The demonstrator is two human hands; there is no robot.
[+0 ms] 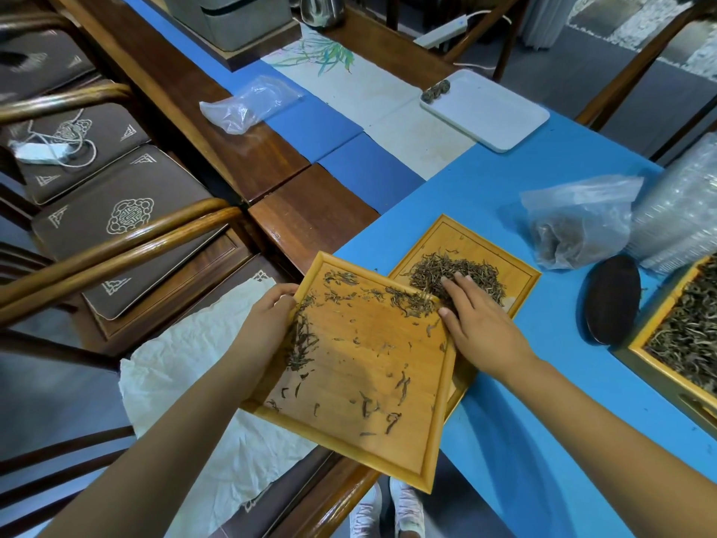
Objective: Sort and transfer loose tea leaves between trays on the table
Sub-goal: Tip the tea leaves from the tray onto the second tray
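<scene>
My left hand (273, 318) grips the left rim of a wooden tray (368, 440), held tilted over the table edge with scattered tea leaves (411, 300) gathered toward its far corner. That corner overlaps a second wooden tray (520, 273) lying flat on the blue table, which holds a pile of tea leaves (458, 271). My right hand (477, 320) lies with straight fingers on that pile, beside the tilted tray's right rim.
A third wooden tray full of tea (686, 335) sits at the right edge, beside a dark oval dish (613, 299). A plastic bag of tea (574, 227) and stacked clear cups (679, 211) lie behind. A white tray (489, 110) stands farther back. Chairs line the left.
</scene>
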